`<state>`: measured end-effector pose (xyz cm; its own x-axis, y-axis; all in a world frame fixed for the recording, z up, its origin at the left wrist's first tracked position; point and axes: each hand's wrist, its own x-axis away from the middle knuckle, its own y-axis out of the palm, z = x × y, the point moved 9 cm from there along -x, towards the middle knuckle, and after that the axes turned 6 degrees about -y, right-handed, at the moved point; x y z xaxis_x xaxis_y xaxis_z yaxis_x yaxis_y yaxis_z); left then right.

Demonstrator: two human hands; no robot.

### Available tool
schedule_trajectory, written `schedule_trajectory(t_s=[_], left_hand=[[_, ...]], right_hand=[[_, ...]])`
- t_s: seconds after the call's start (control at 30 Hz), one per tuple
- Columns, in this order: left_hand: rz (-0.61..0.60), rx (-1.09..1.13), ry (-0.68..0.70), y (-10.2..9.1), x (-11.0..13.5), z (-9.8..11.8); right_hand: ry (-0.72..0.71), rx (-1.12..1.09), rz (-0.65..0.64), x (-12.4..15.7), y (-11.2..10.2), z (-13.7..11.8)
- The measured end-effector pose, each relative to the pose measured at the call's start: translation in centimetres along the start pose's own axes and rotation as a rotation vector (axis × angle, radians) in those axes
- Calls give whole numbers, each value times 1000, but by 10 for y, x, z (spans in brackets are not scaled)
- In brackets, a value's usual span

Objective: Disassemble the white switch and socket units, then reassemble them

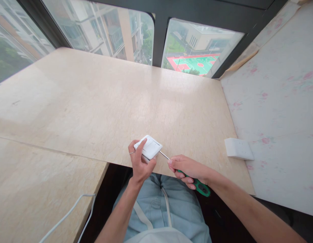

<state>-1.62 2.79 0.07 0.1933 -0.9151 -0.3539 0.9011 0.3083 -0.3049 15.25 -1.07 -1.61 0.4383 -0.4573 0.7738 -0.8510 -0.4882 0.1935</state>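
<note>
My left hand (pixel 142 158) grips a white wall switch (pixel 151 147) by its edges, tilted above the front edge of the stone ledge. One finger lies across the switch's face, and the thumb is at its lower side. In my right hand (pixel 184 168) is a screwdriver (pixel 202 188) with a green and black handle. Its thin metal shaft points up and left, and the tip meets the right edge of the switch. Whether the tip sits inside a slot there, I cannot tell.
A second white box-like piece (pixel 239 149) stands on the ledge (pixel 116 101) against the flowered wall (pixel 280 111) at right. A white cable (pixel 67 212) runs over the left section's edge. Dark-framed windows (pixel 159 40) line the back. My legs are below the front edge.
</note>
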Motion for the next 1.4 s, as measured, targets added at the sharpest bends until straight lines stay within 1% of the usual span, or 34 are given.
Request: schedule_trajectory(t_s=[0.17,0.27,0.43,0.5,0.6,0.63,0.7,0.77,0.83,1.0,1.13,1.27,1.4], left_hand=[[-20,11,-18,0,1,-4],[-22,39,-59,-3,1,-10],[-36,69,-81,-6,1,-13],[-41,88,-78,-6,0,-13],[-40,93,-79,-6,0,-13],[-30,89,-82,-7,0,-13],[1,88,-88,-8,1,-13],[25,104,-87,-9,2,-12],[29,120,-82,-7,3,-11],[15,110,-81,-5,3,-12],[-4,131,-85,-5,3,-14],[-12,117,-91,-5,3,-13],[-27,111,-82,-5,2,-11]], right_hand=[[37,10,-31,4,-2,-8],[21,-62,-97,-1,5,-7],[-59,-363,-245,-14,22,6],[-105,-507,-349,-20,32,12],[-205,-702,-518,-27,48,12],[-239,-747,-550,-30,52,12],[-284,-802,-566,-35,58,11],[-302,-809,-526,-38,60,12],[-305,-761,-424,-39,56,15],[-303,-484,-112,-35,36,15],[-303,-263,62,-31,27,11],[-297,-51,143,-27,20,5],[-228,115,142,-23,12,1]])
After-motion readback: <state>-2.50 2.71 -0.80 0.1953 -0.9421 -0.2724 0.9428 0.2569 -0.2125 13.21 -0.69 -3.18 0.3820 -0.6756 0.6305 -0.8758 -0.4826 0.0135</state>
